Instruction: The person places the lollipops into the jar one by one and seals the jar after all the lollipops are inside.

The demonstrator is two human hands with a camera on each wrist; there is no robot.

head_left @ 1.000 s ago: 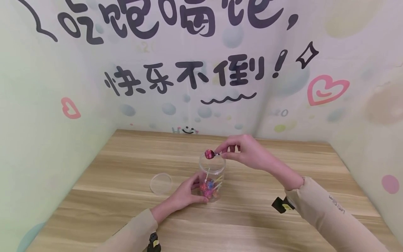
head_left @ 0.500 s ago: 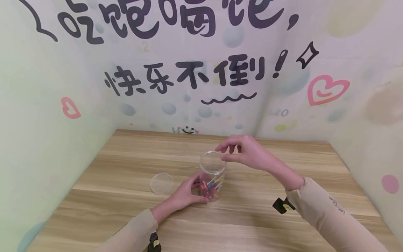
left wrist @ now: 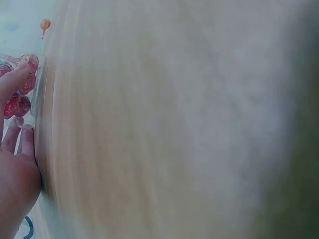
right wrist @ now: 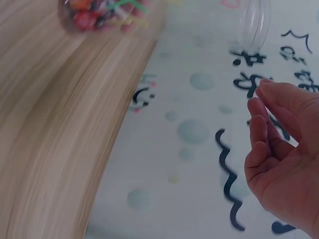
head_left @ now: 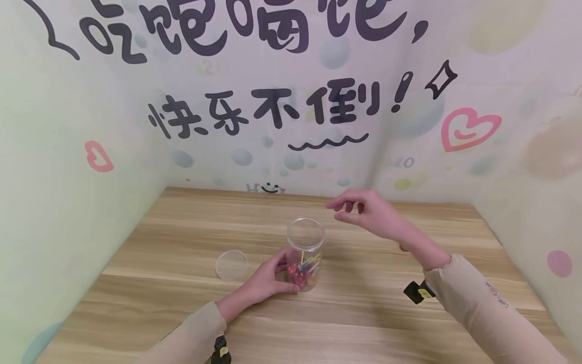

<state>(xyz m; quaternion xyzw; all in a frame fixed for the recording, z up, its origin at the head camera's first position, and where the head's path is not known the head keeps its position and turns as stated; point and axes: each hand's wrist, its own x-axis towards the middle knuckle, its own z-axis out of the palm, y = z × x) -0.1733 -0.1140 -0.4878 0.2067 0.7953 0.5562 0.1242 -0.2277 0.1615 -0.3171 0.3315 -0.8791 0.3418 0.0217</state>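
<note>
A tall clear jar (head_left: 305, 248) stands upright and uncovered on the table, several wrapped lollipops (head_left: 303, 274) with pale sticks in its lower part. My left hand (head_left: 268, 279) holds the jar low on its left side, thumb in front; the left wrist view shows the fingers (left wrist: 28, 142) against its wall beside red-wrapped lollipops (left wrist: 28, 83). Up and to the right of the jar's mouth, my right hand (head_left: 375, 216) hangs in the air, fingers loosely bent and holding nothing. In the right wrist view, that hand (right wrist: 286, 154) is apart from the jar's rim (right wrist: 255, 25).
A round clear lid (head_left: 231, 265) lies on the wooden table (head_left: 182, 323), left of the jar. One small reddish thing (head_left: 403, 247) is mostly hidden by the right forearm. An orange lollipop (left wrist: 45, 24) shows beyond the jar in the left wrist view. Printed walls enclose the table.
The red lollipop that my right hand pinched above the jar has been let go and dropped inside. The right hand has since moved up and right, while the left stays on the jar.
</note>
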